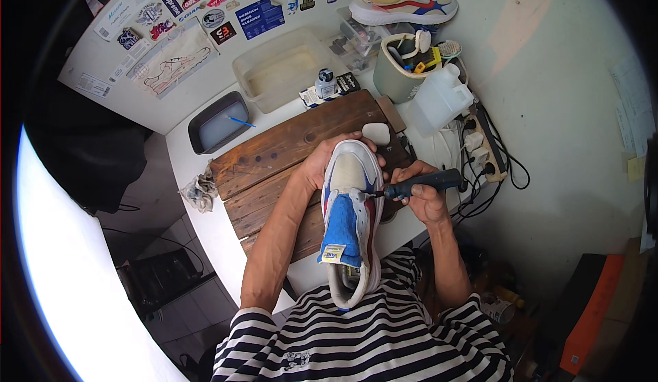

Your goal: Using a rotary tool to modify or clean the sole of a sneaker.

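A white, cream and blue sneaker [342,223] without laces lies in front of me, its toe pointing away and its heel close to my striped shirt. Around the left side of its toe, my left hand [319,161] is closed, with fingertips showing past the far right side. My right hand [426,202] grips a dark pen-shaped rotary tool [436,181]. Its thin tip points left to the right-hand eyelet edge of the shoe; whether it touches I cannot tell. Under the hands is a brown wooden board [274,173].
Left of the board stand a dark tray of liquid [218,125] with a blue stick and a crumpled rag [199,191]. Behind it are a clear tub [264,97] and a small bottle [325,82]. At right are a tool bin [394,80], a white jug [442,101] and a cabled power strip [488,142].
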### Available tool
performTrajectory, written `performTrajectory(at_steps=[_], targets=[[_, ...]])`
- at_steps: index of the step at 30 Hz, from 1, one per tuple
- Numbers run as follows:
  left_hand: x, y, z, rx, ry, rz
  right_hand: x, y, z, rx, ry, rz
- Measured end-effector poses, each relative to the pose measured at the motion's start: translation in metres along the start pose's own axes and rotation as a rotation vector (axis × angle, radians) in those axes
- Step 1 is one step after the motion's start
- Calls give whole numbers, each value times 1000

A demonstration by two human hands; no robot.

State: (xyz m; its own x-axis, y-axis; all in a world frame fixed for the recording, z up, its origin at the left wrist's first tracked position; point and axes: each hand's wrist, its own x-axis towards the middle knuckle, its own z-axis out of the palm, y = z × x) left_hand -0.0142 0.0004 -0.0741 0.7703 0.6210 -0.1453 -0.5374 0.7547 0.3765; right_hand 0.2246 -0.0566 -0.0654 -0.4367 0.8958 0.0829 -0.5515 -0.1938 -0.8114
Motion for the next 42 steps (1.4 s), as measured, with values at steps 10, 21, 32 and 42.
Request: performTrajectory(at_steps=[10,21,32,42], targets=[[1,-1,-2,34,22,21,1,-4,5,-72,50,-3],[1,1,-4,7,13,7,4,-10,15,-93,-2,-6],[1,0,-6,30,21,28,2,-7,16,-94,39,-2],[2,-1,-7,-34,-49,-2,-8,4,13,3,20,-71]])
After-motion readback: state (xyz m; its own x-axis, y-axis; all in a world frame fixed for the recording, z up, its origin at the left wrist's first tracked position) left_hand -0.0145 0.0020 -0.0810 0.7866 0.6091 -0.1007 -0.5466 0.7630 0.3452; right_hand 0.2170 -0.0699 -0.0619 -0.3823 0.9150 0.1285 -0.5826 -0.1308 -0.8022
